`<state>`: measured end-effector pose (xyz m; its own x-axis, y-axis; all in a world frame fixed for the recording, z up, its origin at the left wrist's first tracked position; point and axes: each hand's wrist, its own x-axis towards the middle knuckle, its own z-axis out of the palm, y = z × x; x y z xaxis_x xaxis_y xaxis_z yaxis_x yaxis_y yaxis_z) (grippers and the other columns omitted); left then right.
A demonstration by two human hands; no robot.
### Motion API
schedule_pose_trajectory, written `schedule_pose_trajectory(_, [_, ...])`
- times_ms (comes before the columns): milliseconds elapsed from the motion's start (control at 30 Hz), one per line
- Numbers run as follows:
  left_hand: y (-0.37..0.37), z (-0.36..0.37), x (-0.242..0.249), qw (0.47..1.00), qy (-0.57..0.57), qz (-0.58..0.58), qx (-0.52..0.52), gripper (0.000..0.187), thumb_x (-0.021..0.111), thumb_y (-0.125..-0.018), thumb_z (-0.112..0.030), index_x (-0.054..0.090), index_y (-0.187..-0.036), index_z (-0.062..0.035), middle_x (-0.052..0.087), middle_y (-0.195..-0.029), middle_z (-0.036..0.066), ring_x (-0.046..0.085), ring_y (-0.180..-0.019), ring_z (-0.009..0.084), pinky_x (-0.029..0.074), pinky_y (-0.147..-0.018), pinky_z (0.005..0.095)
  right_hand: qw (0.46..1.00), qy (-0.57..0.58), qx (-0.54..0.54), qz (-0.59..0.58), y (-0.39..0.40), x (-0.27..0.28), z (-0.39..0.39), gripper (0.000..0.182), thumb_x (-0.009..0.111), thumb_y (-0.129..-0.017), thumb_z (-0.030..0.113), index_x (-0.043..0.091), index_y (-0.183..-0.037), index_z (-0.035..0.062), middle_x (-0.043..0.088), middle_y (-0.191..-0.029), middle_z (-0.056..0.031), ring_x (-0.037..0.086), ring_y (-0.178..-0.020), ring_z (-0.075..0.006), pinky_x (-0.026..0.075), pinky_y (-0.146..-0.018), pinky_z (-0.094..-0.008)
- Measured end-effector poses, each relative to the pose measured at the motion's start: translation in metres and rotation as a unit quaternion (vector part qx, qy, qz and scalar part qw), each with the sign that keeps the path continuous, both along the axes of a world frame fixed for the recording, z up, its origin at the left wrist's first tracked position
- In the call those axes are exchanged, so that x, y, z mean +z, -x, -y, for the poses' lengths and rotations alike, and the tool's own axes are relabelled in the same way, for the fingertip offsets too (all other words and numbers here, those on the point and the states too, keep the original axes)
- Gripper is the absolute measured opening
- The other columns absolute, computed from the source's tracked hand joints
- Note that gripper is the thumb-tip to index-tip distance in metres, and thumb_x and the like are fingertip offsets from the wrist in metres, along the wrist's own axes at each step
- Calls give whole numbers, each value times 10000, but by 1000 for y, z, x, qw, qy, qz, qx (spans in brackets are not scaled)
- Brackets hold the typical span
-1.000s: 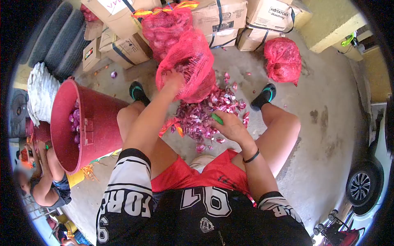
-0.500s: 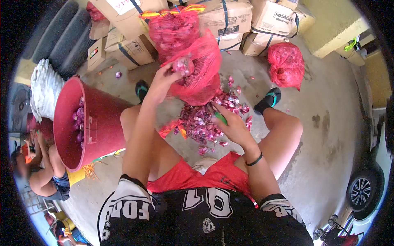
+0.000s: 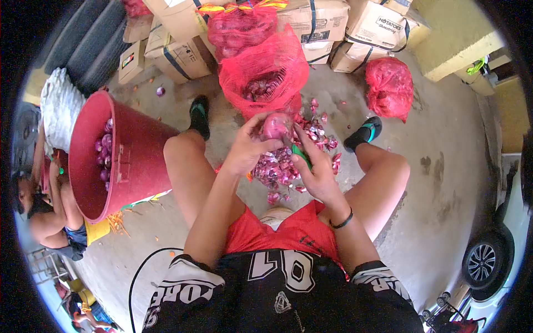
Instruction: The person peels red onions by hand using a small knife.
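My left hand (image 3: 251, 145) is closed around a red onion (image 3: 277, 126), held over the floor between my knees. Close beside it, my right hand (image 3: 317, 169) grips a small knife with a green handle (image 3: 301, 156); its blade is hard to make out against the onion. Beneath both hands lies a heap of purple onion skins (image 3: 275, 169). Just beyond them stands an open red mesh sack (image 3: 264, 64), with more red onions (image 3: 262, 89) visible inside.
A large red tub (image 3: 141, 158) with onions inside lies tilted at my left. Behind the open sack are a full mesh sack (image 3: 242, 30) and cardboard boxes (image 3: 316, 19). A red bag (image 3: 388, 86) sits at right. Another person (image 3: 55, 216) sits at far left.
My left hand has brought the onion down and right from the mesh sack, toward the knife. My right hand has stayed nearly in place, still holding the knife.
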<state>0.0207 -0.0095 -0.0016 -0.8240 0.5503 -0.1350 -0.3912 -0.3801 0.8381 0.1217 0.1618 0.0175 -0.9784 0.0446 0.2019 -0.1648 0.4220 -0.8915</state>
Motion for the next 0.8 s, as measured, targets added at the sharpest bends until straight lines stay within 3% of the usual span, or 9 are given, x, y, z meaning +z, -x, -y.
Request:
schedule_pose_trajectory(167, [-3,-2,-4,998,39,-44,-24,663,775,-702,70,488,-1296,-3,571,-1214,78,564,-1119,174,480,-978,333,997,16,-11,75,1,17,4,602,609,-902,141,369,-1439,15,574,-1226,-290,610,-1101,-395,477,-927,-400])
schedule_pose_trajectory(333, [-3,1,-6,998,39,-44,-27,581,748,-738,57,515,-1267,11,594,-1190,88,593,-1072,171,504,-950,335,1000,-12,13,-2,5,7,-2,596,623,-895,127,390,-1433,22,594,-1209,-268,626,-1068,-387,485,-928,-402])
schedule_pose_trajectory(433, [-2,4,-8,996,-47,40,-59,493,717,-777,48,538,-1236,19,621,-1145,91,630,-1001,178,530,-914,341,999,-29,19,-5,5,5,-5,564,631,-890,117,431,-1409,23,620,-1178,-248,636,-1051,-375,493,-921,-395])
schedule_pose_trajectory(633, [0,7,-13,986,-77,104,-103,443,681,-882,-174,523,-1252,13,655,-1087,97,672,-944,196,575,-832,352,1000,-6,-5,-24,8,7,-4,455,637,-886,105,540,-1319,6,650,-1133,-227,656,-1024,-343,509,-893,-371])
schedule_pose_trajectory(733, [-6,0,-7,998,22,-51,-38,374,658,-906,-170,552,-1207,25,654,-1083,113,668,-953,200,577,-840,371,999,20,-21,-45,10,-4,-3,425,637,-888,104,563,-1293,-1,654,-1132,-221,667,-1007,-323,512,-881,-365])
schedule_pose_trajectory(800, [-2,4,-8,993,-47,68,-89,377,686,-874,-117,556,-1200,23,652,-1086,105,659,-958,190,558,-868,358,998,33,-26,-39,10,-8,-4,414,634,-892,105,568,-1286,-1,655,-1139,-217,669,-1013,-310,509,-885,-361])
